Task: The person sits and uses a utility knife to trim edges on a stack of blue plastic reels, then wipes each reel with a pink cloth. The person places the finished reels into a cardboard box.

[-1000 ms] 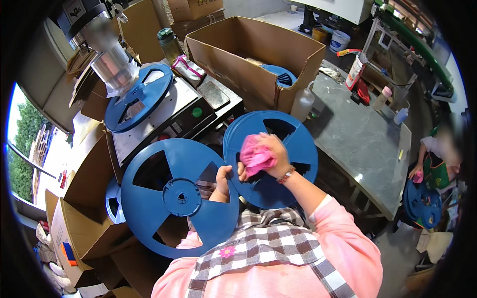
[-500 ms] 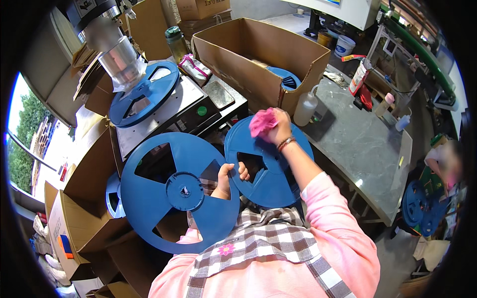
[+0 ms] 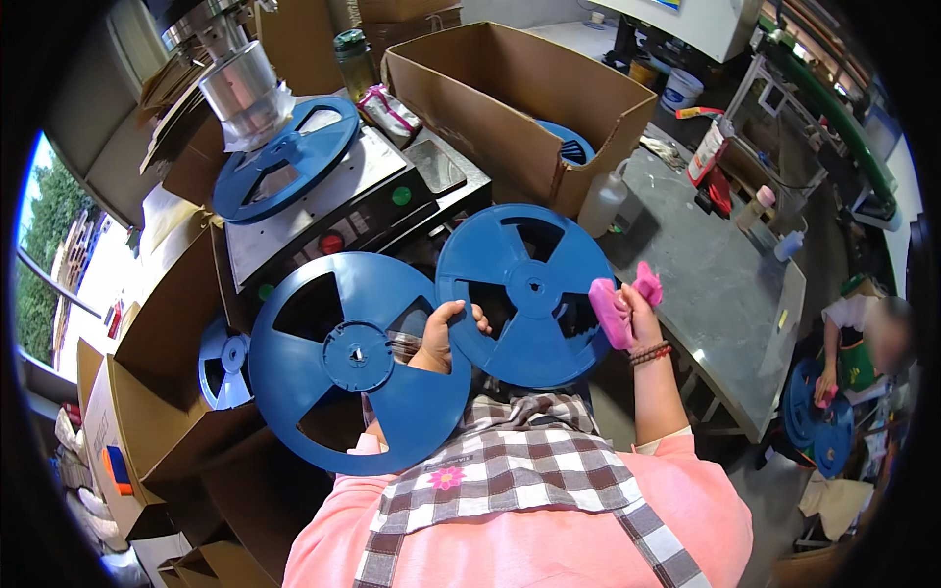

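My left hand (image 3: 446, 336) grips two large blue plastic reels where their rims meet. One blue reel (image 3: 353, 358) lies to the left, the other blue reel (image 3: 524, 289) to the right. My right hand (image 3: 627, 312) is closed on a pink cloth (image 3: 613, 306) and presses it against the right reel's right edge. Both reels are held flat in front of my chest, above a checked apron.
A press machine (image 3: 333, 201) carries a third blue reel (image 3: 284, 171) under a metal cylinder (image 3: 240, 83). An open cardboard box (image 3: 510, 93) holds another reel. A squeeze bottle (image 3: 600, 204) stands on the grey bench (image 3: 706, 294). Another person (image 3: 863, 343) works at right.
My right hand with the pink cloth has slid from the top centre of the right reel across to its right edge. My left hand keeps its grip on the reels.
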{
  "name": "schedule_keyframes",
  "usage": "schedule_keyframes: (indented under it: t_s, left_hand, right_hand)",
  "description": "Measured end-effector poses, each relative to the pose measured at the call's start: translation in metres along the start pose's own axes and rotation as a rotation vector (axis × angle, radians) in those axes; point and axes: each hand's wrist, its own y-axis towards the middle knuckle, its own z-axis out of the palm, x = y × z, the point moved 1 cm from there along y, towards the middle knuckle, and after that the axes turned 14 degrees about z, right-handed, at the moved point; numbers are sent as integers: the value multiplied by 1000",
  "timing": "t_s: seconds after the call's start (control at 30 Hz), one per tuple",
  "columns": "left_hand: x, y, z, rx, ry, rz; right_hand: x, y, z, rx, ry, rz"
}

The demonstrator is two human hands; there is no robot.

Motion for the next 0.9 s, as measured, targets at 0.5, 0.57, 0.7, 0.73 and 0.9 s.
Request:
schedule_keyframes:
  t_s: [0.5,0.57,0.7,0.73,0.9]
  left_hand:
    - [-13,-37,71,-287,88,75]
    - [-12,-26,59,-197,-21,14]
    - [-13,-16,40,-74,-103,-31]
    - [-13,-18,36,-56,-101,-31]
    - [-4,-11,7,-79,24,8]
  right_hand:
    - [12,-128,264,1142,-31,341]
    - [-26,-93,245,1022,-39,211]
    - [-70,-43,165,426,-379,-262]
    - [-85,-30,145,267,-508,-454]
    - [-94,-14,105,278,-1367,-1035]
